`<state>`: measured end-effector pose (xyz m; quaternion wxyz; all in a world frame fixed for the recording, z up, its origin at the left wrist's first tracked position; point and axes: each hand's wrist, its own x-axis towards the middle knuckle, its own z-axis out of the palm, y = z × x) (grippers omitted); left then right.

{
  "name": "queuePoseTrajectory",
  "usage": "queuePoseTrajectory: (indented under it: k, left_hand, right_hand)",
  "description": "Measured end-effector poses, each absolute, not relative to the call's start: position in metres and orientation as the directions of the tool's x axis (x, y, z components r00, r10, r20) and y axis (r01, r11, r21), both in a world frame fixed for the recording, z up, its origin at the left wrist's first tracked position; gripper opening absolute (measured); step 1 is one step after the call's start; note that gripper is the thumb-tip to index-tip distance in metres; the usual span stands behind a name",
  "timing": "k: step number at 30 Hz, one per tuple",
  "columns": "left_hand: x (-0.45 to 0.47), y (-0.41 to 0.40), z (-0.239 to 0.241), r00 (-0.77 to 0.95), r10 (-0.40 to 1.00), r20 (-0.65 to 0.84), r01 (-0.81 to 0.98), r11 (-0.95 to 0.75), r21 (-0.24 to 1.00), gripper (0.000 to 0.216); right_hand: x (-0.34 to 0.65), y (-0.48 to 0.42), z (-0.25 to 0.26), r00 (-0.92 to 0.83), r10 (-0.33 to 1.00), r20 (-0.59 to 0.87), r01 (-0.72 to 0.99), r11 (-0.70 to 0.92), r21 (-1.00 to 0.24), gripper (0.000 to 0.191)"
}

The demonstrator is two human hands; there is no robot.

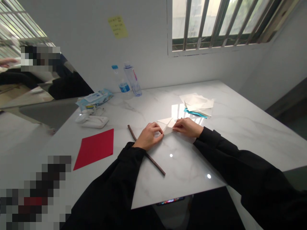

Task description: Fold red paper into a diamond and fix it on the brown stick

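A folded piece of white paper [167,124] is between my two hands, just above or on the marble-patterned table [189,153]. My left hand [151,135] pinches its left side, fingers closed on the edge. On its right side, the fingertips of my right hand [187,127] grip the paper. Crossing creases and triangular flaps show on it. A thin brown stick [155,163] lies diagonally under my left wrist, its middle hidden. To the left is a flat red sheet of paper [97,148].
Beyond my right hand lies a stack of cream paper [198,103] with a blue sheet [195,113] underneath. Two plastic bottles [133,80] stand by the wall. A wipes packet [96,98] and a white device [92,120] sit at the back left. A phone [171,201] shows below the front edge.
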<state>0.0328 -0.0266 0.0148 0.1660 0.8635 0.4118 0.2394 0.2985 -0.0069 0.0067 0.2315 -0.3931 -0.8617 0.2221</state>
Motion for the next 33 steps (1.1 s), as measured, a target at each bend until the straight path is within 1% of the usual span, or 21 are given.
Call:
queuePoseTrajectory:
  k: [2, 5, 11, 17, 22, 24, 27, 30, 33]
  left_hand:
    - [0.033, -0.027, 0.016, 0.545, 0.799, 0.256, 0.639, -0.593, 0.490, 0.005]
    - [0.033, -0.028, 0.019, 0.549, 0.799, 0.244, 0.642, -0.590, 0.490, 0.002]
    - [0.032, -0.026, 0.019, 0.512, 0.823, 0.247, 0.644, -0.558, 0.523, 0.003]
    - [0.033, -0.024, 0.015, 0.452, 0.846, 0.281, 0.638, -0.527, 0.562, 0.016]
    - [0.033, -0.024, 0.015, 0.475, 0.829, 0.295, 0.647, -0.556, 0.521, 0.004]
    - [0.033, -0.024, 0.015, 0.465, 0.835, 0.293, 0.654, -0.547, 0.522, 0.004]
    - [0.034, -0.025, 0.015, 0.454, 0.844, 0.285, 0.669, -0.535, 0.517, 0.009]
    - [0.035, -0.024, 0.013, 0.450, 0.848, 0.280, 0.695, -0.530, 0.486, 0.011]
    - [0.035, -0.024, 0.013, 0.442, 0.854, 0.274, 0.719, -0.520, 0.462, 0.015]
  right_hand:
    - [0.301, -0.006, 0.006, -0.583, 0.782, 0.222, 0.561, 0.584, -0.586, 0.013]
    - [0.305, -0.005, 0.006, -0.590, 0.782, 0.203, 0.543, 0.570, -0.617, 0.013]
    - [0.312, -0.001, 0.007, -0.503, 0.838, 0.212, 0.606, 0.517, -0.604, 0.019]
    - [0.314, 0.002, 0.002, -0.482, 0.846, 0.227, 0.593, 0.506, -0.627, 0.018]
    - [0.317, 0.004, -0.001, -0.459, 0.862, 0.217, 0.539, 0.464, -0.703, 0.015]
    - [0.318, 0.004, -0.001, -0.462, 0.862, 0.209, 0.524, 0.456, -0.720, 0.015]
    - [0.319, 0.003, 0.001, -0.469, 0.860, 0.202, 0.540, 0.460, -0.705, 0.014]
    - [0.317, 0.001, 0.004, -0.472, 0.858, 0.204, 0.569, 0.473, -0.673, 0.012]
    - [0.313, -0.001, 0.005, -0.490, 0.842, 0.225, 0.582, 0.508, -0.635, 0.020]
